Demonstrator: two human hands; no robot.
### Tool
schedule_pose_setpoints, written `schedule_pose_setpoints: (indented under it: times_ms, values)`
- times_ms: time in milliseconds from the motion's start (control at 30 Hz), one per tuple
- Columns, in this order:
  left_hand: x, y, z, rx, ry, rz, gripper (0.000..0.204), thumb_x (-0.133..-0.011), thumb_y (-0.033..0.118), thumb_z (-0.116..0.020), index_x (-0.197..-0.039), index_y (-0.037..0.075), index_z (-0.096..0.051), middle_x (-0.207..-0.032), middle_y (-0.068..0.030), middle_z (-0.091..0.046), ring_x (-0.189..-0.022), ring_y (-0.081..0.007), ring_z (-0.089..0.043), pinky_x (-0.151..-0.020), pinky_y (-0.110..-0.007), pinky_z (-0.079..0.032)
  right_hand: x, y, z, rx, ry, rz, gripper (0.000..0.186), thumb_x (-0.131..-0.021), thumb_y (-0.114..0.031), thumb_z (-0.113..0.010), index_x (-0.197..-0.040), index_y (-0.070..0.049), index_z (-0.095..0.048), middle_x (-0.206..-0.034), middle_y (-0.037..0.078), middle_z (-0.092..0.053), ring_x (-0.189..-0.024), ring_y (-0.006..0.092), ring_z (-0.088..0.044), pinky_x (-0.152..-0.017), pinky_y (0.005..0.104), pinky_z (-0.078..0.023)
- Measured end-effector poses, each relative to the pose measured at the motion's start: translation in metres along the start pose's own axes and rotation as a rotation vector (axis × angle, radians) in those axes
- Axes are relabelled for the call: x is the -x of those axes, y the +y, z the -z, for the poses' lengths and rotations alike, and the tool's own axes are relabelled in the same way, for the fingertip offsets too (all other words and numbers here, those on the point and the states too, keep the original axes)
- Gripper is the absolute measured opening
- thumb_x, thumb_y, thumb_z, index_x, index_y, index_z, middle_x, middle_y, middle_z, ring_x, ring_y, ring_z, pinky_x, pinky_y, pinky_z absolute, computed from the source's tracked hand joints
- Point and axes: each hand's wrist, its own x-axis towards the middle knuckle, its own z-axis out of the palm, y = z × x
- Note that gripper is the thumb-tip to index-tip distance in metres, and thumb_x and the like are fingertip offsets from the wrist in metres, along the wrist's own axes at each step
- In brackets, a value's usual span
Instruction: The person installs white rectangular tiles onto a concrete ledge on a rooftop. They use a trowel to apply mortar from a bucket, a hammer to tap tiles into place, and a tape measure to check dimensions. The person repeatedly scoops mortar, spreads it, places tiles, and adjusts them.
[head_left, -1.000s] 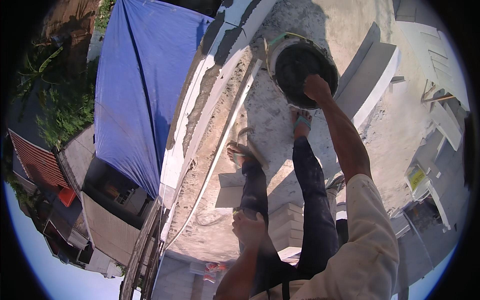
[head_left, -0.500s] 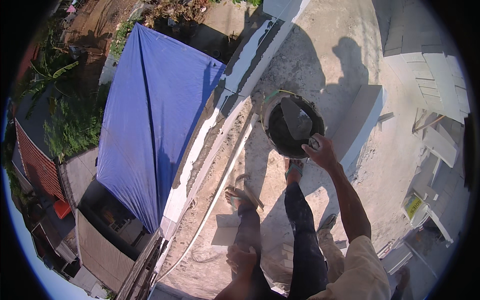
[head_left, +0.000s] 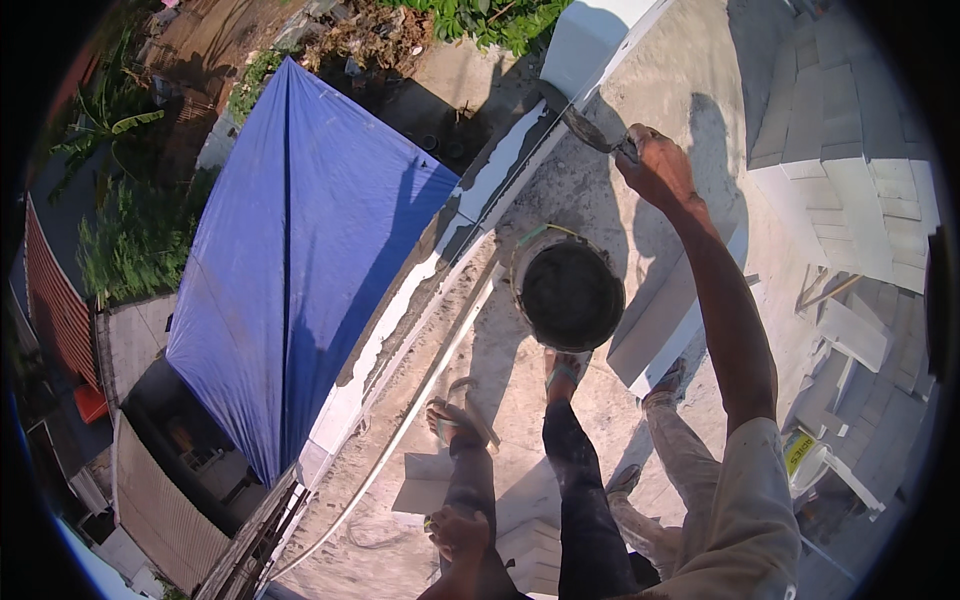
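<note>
My right hand (head_left: 660, 172) grips a trowel (head_left: 586, 127) by its handle. The blade, dark with mortar, is at the top of the low wall (head_left: 462, 219), close to a pale block (head_left: 585, 45) at its far end. Grey mortar and white patches run along the wall's top. Between my feet and the wall stands a round bucket (head_left: 516, 288), with dark wet mortar (head_left: 570, 295) inside. Down by my left knee, my left hand (head_left: 460, 535) has its fingers curled; a small yellow spot shows beside it, too small to name.
A long pale block (head_left: 650, 345) lies right of the bucket. Stacked blocks (head_left: 840, 150) stand at the far right. A hammer-like tool (head_left: 480, 415) and a pale pole (head_left: 430, 382) lie near my left foot. Another person's legs (head_left: 690, 460) are on my right. A blue tarp (head_left: 310, 260) spreads beyond the wall.
My right hand has lifted the trowel out of the bucket and carried it forward to the far part of the wall. My left hand stays by my knee.
</note>
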Motion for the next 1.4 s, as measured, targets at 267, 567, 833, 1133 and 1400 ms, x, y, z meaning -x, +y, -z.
schedule_pose_setpoints:
  times_ms: [267, 567, 833, 1133, 1400]
  values:
    - [-0.002, -0.004, -0.012, -0.01, 0.024, 0.0, 0.074, -0.082, 0.05, -0.074, -0.137, 0.003, -0.056, -0.138, -0.0181, -0.056, -0.132, -0.0369, -0.053, -0.11, -0.051, -0.044, -0.012, 0.014, 0.039, 0.072, 0.084, 0.148, 0.031, -0.093, -0.026, -0.07, -0.116, -0.004, -0.067, -0.106, 0.021, -0.071, -0.098, 0.0401, -0.071, -0.087, 0.0501, -0.057]
    - [0.0, 0.0, -0.004, -0.014, 0.012, -0.022, 0.074, -0.082, 0.049, -0.074, -0.137, 0.004, -0.057, -0.138, -0.0173, -0.056, -0.131, -0.0373, -0.054, -0.112, -0.048, -0.043, -0.016, 0.026, 0.098, -0.024, 0.227, 0.159, 0.035, -0.1, -0.034, -0.07, -0.114, -0.002, -0.071, -0.104, 0.021, -0.072, -0.093, 0.0429, -0.069, -0.084, 0.0463, -0.055]
    - [0.002, -0.002, -0.014, -0.024, 0.035, 0.015, 0.072, -0.082, 0.048, -0.075, -0.135, 0.003, -0.057, -0.137, -0.0178, -0.056, -0.131, -0.0364, -0.054, -0.11, -0.049, -0.043, 0.02, 0.068, 0.055, -0.14, 0.315, 0.168, 0.033, -0.101, -0.034, -0.068, -0.118, -0.005, -0.068, -0.11, 0.017, -0.071, -0.102, 0.0394, -0.068, -0.089, 0.0469, -0.053]
    - [0.002, -0.003, -0.016, 0.013, 0.094, -0.036, 0.068, -0.081, 0.043, -0.076, -0.132, 0.001, -0.058, -0.134, -0.0196, -0.057, -0.128, -0.0368, -0.054, -0.108, -0.051, -0.045, -0.049, 0.065, 0.067, -0.056, 0.24, 0.234, 0.037, -0.101, -0.033, -0.071, -0.121, -0.002, -0.068, -0.107, 0.019, -0.073, -0.094, 0.0383, -0.069, -0.086, 0.0395, -0.056]
    - [0.015, 0.013, 0.01, -0.035, 0.06, -0.024, 0.069, -0.084, 0.043, -0.075, -0.134, -0.001, -0.058, -0.133, -0.0203, -0.06, -0.123, -0.0383, -0.06, -0.107, -0.05, -0.047, 0.193, 0.067, -0.007, -0.465, 0.138, -0.239, 0.028, -0.094, -0.018, -0.077, -0.115, -0.003, -0.065, -0.107, 0.017, -0.071, -0.1, 0.0345, -0.071, -0.084, 0.0424, -0.055]
